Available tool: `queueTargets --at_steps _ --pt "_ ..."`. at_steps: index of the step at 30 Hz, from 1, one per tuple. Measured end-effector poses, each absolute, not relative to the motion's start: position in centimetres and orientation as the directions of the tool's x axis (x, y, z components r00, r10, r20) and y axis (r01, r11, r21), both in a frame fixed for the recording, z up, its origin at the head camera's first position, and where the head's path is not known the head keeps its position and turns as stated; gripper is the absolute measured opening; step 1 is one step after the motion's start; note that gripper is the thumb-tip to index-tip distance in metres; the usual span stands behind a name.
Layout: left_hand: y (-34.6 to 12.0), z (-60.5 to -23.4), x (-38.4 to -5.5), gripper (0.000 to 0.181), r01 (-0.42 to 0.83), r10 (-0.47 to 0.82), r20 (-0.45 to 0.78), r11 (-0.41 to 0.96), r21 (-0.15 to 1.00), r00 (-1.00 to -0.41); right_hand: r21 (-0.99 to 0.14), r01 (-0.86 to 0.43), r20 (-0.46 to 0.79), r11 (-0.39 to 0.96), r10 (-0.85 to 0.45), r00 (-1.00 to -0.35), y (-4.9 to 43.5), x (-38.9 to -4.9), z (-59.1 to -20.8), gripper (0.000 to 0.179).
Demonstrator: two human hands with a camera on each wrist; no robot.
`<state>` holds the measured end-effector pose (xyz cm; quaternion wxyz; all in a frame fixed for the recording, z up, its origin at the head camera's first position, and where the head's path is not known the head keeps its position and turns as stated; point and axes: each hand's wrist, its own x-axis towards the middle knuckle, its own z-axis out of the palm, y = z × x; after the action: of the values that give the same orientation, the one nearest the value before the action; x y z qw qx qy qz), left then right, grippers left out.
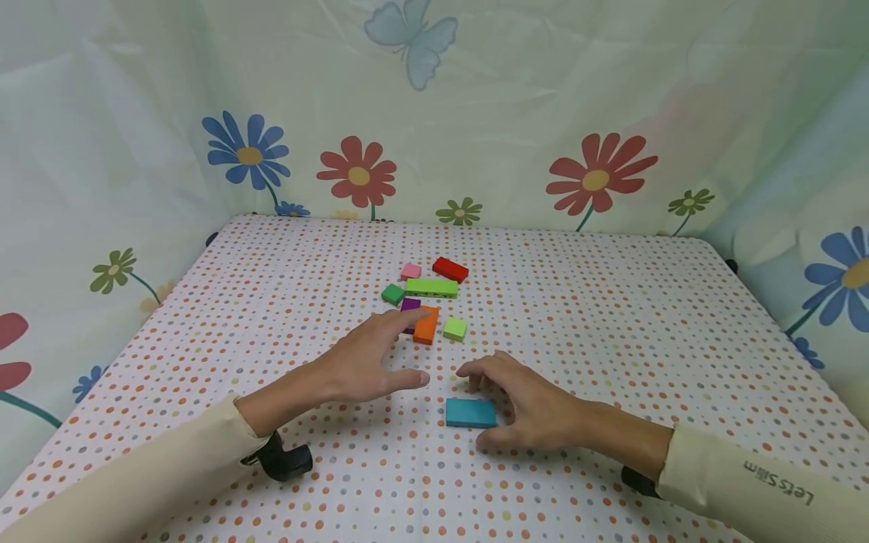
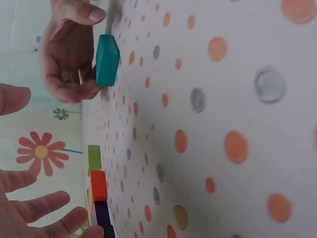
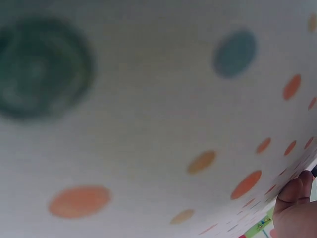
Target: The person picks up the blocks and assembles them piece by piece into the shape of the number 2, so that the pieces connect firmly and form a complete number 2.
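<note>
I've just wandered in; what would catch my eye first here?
Probably the bright blue block in front, beside the curved right hand. Farther back on the dotted tabletop lies a cluster of colourful blocks, with the left hand at its near left side. Behind it, a pale blue butterfly shows above large flowers on the backdrop.

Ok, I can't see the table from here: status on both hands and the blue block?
Left hand: empty, fingers spread. Right hand: around blue block, no grip seen. Block lies on tabletop. Nothing seen in the way; other blocks beyond.
</note>
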<state>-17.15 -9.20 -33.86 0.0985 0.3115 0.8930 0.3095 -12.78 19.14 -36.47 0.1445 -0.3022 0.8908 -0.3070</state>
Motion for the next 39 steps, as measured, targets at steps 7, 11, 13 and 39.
queueTargets --at_steps 7,11,13,39 --pt "-8.9 -33.8 -18.1 0.08 0.486 0.607 0.044 0.59 0.644 -0.794 -0.634 -0.459 -0.048 0.623 -0.624 -0.78 19.3 -12.6 -36.5 0.076" --pt "-8.6 -33.8 -18.6 0.08 0.479 0.603 0.046 0.583 0.656 -0.797 -0.639 -0.455 -0.044 0.62 -0.621 -0.783 19.4 -12.4 -36.4 0.076" --pt "-8.5 -33.8 -19.0 0.079 0.477 0.6 0.055 0.574 0.666 -0.798 -0.641 -0.45 -0.048 0.622 -0.618 -0.785 19.4 -12.3 -36.3 0.076" --pt "-6.8 -33.8 -24.0 0.071 0.366 0.447 0.053 0.652 0.664 -0.893 -0.653 -0.416 -0.049 0.633 -0.584 -0.811 19.5 -12.0 -36.3 0.067"
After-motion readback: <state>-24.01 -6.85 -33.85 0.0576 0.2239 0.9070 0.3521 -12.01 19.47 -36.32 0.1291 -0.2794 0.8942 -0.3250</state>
